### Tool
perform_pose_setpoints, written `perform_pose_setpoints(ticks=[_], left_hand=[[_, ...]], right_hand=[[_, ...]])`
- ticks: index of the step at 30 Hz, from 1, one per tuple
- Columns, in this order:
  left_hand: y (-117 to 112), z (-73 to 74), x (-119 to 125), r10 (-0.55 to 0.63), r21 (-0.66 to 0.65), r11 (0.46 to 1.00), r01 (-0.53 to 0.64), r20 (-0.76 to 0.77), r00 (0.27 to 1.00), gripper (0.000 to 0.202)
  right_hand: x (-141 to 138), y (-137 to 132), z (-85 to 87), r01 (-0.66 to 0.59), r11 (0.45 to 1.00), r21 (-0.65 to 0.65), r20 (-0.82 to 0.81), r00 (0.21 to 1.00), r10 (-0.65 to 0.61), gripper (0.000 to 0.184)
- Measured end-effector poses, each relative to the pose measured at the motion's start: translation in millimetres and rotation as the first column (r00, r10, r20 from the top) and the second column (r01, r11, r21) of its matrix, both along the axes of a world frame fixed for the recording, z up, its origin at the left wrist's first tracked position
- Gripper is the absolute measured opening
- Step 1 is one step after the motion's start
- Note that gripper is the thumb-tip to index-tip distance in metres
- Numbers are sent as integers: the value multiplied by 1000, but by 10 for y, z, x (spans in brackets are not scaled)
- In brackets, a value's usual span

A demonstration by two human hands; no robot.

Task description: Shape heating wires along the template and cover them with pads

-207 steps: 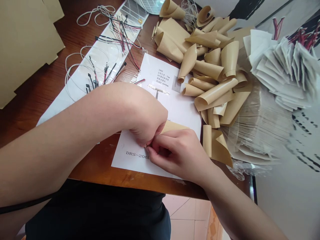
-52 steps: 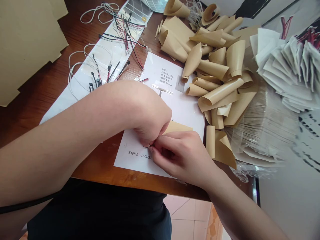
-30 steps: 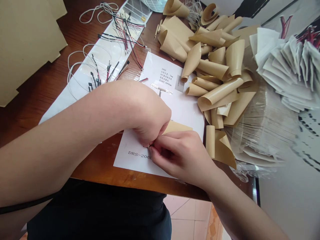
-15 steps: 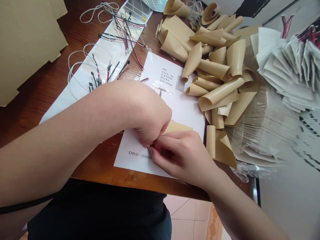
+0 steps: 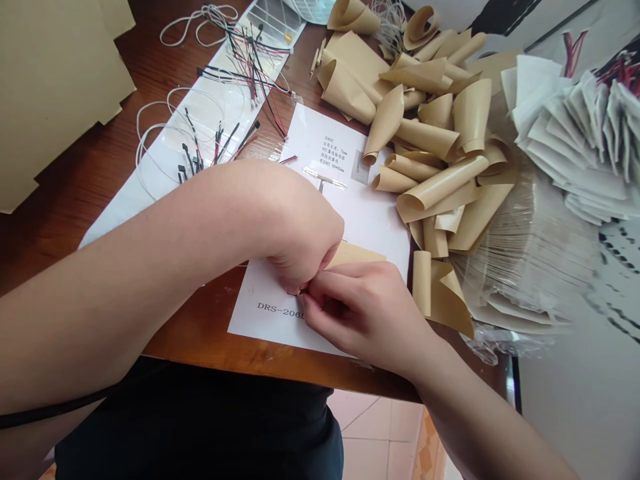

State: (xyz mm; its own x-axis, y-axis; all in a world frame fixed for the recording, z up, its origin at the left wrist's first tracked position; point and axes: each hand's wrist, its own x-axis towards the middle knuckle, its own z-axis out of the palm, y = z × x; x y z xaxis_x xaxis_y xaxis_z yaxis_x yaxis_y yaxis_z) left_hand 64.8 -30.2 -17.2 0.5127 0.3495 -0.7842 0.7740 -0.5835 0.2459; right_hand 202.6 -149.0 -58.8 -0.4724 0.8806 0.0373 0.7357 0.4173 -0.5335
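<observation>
Over the printed white sheet [image 5: 265, 327], my left hand [image 5: 310, 233] is bent at the wrist with its fingers curled down and pinched together. My right hand [image 5: 360, 300] meets it from the right, thumb and index finger pressed together at the left fingertips. Whatever the two hands grip is too small and too covered to name. Behind them a tan paper piece [image 5: 361, 254] lies on the sheet, partly hidden by both hands. Farther up, a strip of clear tape [image 5: 325, 178] holds a thin part to the same sheet.
Curled tan paper pieces [image 5: 430, 137] are heaped at the back right, beside stacked pale sheets [image 5: 525, 240] in clear plastic and white pads [image 5: 585, 133] with red wires. Thin wires with black ends [image 5: 255, 67] lie at the back left. Tan sheets [image 5: 55, 87] occupy the left corner.
Almost nothing differs. The fingertips of both hands have shifted very slightly while staying together at the same spot.
</observation>
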Motion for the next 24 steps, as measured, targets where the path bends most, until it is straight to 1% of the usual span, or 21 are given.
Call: perform_pose_setpoints(ticks=[3, 9, 11, 15, 18, 20, 24], left_hand=[[-5, 9, -9, -49, 21, 999, 49, 8, 999, 30], [-8, 25, -12, -25, 9, 1000, 25, 49, 998, 26], [-7, 30, -10, 11, -2, 1000, -11, 59, 998, 20], [-16, 38, -15, 147, -27, 989, -145, 88, 985, 8], [-25, 39, -18, 200, -37, 980, -197, 86, 976, 7], [-20, 40, -19, 179, -22, 984, -178, 77, 981, 9], [31, 51, -29, 59, 37, 997, -60, 40, 997, 21]], right_hand=[[-2, 6, 9, -3, 1000, 0, 1, 1000, 3, 25], [-4, 5, 10, 16, 1000, -11, 4, 1000, -16, 25], [-8, -5, 8, 19, 1000, 0, 3, 1000, -19, 25], [-33, -46, -5, 54, 998, 26, 21, 998, -54, 21], [-75, -86, -19, 94, 994, 64, 52, 994, -98, 15], [-104, -110, -22, 127, 989, 79, 71, 989, -133, 12], [-140, -140, -10, 170, 984, 50, 92, 980, -175, 4]])
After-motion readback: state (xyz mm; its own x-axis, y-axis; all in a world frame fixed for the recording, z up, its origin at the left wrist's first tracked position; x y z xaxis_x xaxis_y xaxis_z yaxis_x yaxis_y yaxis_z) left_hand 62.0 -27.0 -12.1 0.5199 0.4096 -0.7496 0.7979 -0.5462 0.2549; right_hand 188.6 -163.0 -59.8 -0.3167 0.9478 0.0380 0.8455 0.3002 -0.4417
